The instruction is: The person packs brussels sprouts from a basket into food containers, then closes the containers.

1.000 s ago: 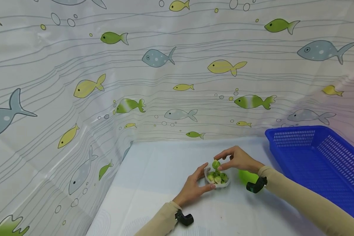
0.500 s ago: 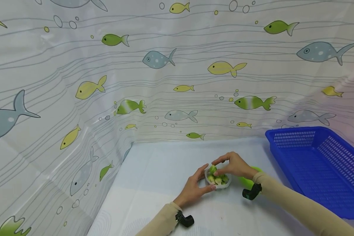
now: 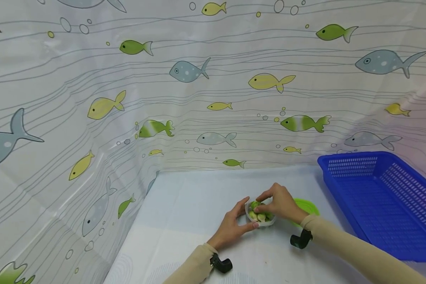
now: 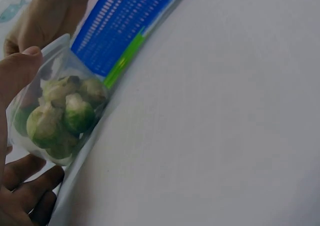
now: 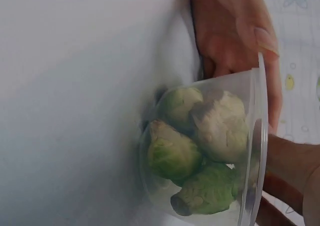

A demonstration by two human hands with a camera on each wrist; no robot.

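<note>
A small clear plastic tub with several Brussels sprouts inside stands on the white table. My left hand holds it from the left, thumb at the near rim and fingers at the far side. In the head view, my right hand reaches over the tub from the right. Its thumb and fingers pinch one Brussels sprout at the mouth of the tub, over the others. Through the tub's wall, the right wrist view shows the sprouts piled together.
A lime green lid lies right of the tub, partly behind my right forearm. Farther right stands a large blue plastic basket with slotted walls. A fish-print sheet hangs behind and to the left of the table.
My right hand has lowered the pinched Brussels sprout from above the tub into its mouth. More of the green lid shows now. My left hand has stayed on the tub.
</note>
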